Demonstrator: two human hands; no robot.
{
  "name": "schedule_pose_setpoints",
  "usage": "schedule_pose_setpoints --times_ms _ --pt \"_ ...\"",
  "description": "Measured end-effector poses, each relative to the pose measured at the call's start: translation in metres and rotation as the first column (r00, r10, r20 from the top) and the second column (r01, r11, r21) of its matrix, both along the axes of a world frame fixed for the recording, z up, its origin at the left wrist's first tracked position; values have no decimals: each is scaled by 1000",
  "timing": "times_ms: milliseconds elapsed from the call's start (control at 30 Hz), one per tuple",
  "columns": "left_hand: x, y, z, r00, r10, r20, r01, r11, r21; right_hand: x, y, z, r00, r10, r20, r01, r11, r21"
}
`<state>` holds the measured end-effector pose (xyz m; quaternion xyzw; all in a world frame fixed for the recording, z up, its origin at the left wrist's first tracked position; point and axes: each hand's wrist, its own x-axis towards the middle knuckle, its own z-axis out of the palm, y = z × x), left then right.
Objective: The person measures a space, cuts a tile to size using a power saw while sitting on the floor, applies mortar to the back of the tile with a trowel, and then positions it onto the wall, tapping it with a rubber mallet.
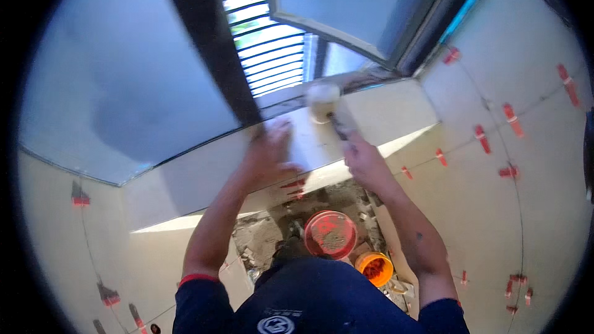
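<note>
A pale tile (390,111) covers the window sill in front of me. My left hand (269,153) rests on it near the dark window post, fingers spread and slightly smeared by motion. In my right hand (367,162) is the dark handle of a rubber mallet (323,100) with a white head. The mallet head is at the sill's far edge, close to the window frame; whether it touches the tile I cannot tell. Just below my left hand, red tile-leveling wedges (296,187) sit at the sill's front edge.
Below stand a red bucket (331,234) of grey mortar and an orange bucket (374,267) with red pieces inside. Tiled walls on both sides carry several red wedges (512,120) along their joints. An open window sash (340,0) hangs over the sill, beside a fixed pane (124,74).
</note>
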<state>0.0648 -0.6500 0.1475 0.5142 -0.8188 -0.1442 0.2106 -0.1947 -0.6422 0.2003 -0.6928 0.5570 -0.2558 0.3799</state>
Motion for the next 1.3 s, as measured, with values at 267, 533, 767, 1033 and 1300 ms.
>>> schedule_pose_setpoints --times_ms 267,533,767,1033,1300 --pt "-7 -4 5 999 26 34 -26 1000 2 2 -3 3 999 -13 -44 10 998 -59" --pt "-13 -3 -1 994 71 87 -70 997 -17 -14 -11 12 997 -10 -82 6 999 -52" --pt "-3 0 -5 988 80 131 -75 996 -39 -16 -5 29 997 -23 -78 25 999 26" --pt "-4 1 4 994 76 82 -69 994 -82 -15 -4 28 997 -39 -72 39 999 -4" --pt "-9 2 4 997 68 20 -68 997 -25 -13 6 27 997 -40 -62 41 999 12"
